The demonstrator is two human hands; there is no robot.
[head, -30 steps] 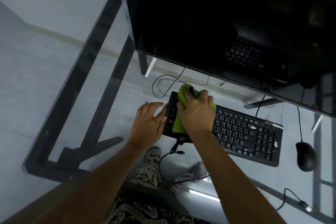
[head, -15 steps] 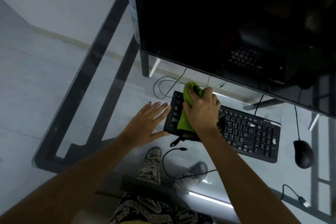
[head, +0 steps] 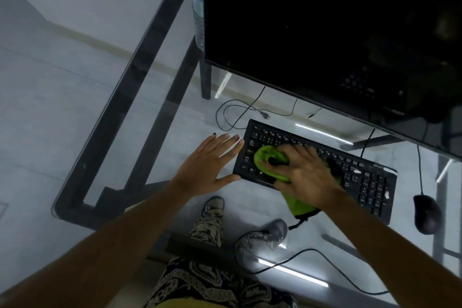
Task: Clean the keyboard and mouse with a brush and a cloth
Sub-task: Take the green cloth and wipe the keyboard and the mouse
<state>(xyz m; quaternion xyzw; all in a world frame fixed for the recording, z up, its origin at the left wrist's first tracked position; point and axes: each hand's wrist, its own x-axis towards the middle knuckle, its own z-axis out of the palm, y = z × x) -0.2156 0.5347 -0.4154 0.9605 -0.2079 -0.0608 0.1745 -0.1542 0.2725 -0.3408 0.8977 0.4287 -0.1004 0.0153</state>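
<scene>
Your work surface is a clear glass table (head: 120, 97) on a dark frame, so you see the pale floor through it. On the glass lie the black keyboard (head: 362, 182), set at a slant, the black mouse (head: 426, 216) just off its right end, and the big dark monitor (head: 325, 27) at the back. Your left hand (head: 210, 165) rests flat on the glass, fingers spread, touching the keyboard's left end.

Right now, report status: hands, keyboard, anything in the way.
Right hand pressing green cloth on keyboard. Left hand flat on glass desk, bracing keyboard's left edge. Mouse untouched, right of keyboard. Nothing in the way.
</scene>
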